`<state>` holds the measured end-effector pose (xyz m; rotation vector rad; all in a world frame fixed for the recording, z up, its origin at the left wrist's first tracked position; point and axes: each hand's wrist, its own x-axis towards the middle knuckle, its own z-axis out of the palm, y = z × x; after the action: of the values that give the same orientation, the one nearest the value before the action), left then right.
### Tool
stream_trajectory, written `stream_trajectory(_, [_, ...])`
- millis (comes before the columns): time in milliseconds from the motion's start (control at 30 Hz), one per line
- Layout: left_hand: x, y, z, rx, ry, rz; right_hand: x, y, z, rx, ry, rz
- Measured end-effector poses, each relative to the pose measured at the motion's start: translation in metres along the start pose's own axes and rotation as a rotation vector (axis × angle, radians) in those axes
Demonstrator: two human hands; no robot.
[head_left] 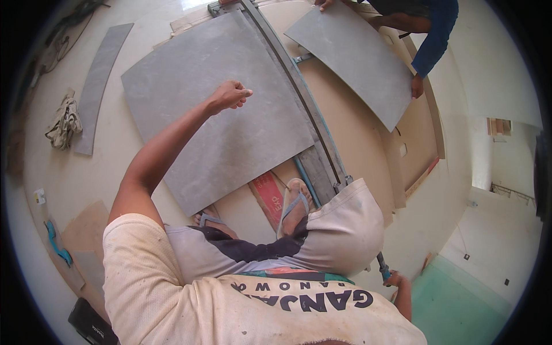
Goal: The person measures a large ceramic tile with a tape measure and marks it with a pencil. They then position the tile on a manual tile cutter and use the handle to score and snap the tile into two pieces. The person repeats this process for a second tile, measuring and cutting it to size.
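Observation:
A large grey tile (218, 121) lies in front of me, its right side under the long metal rail of a tile cutter (299, 92). Over the tile I hold out my left hand (231, 95) with its fingers curled closed; I see nothing in them. Low on the right, my right hand (394, 279) grips a teal-and-grey handle (384, 268). My knee hides where that handle leads. Beyond the rail, a co-worker's hands (417, 86) hold another grey tile (356, 63) by its edges, at a slant.
My sandalled feet (296, 204) stand by the tile's near edge, beside a red printed strip (267, 198). Cardboard (414, 144) lies under the co-worker's tile. Leftward are a narrow tile strip (100, 92), a crumpled cloth (64, 123) and a teal tool (57, 244).

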<state>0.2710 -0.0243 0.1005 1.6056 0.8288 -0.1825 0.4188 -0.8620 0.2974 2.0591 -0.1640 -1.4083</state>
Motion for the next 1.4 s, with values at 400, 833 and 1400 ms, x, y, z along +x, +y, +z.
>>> stream_trajectory(400, [0.002, -0.03, -0.031, 0.01, 0.091, -0.004, 0.136, -0.043, -0.064, -0.163, 0.369, -0.392])
stream_trajectory(833, [-0.088, -0.047, -0.08, 0.089, 0.312, -0.293, 0.202, -0.265, -0.315, 0.633, 1.062, -0.412])
stream_trajectory(1400, [-0.239, -0.137, -0.07, 0.493, 0.456, -0.564, 0.256, -0.39, -0.489, 0.946, 0.923, -0.259])
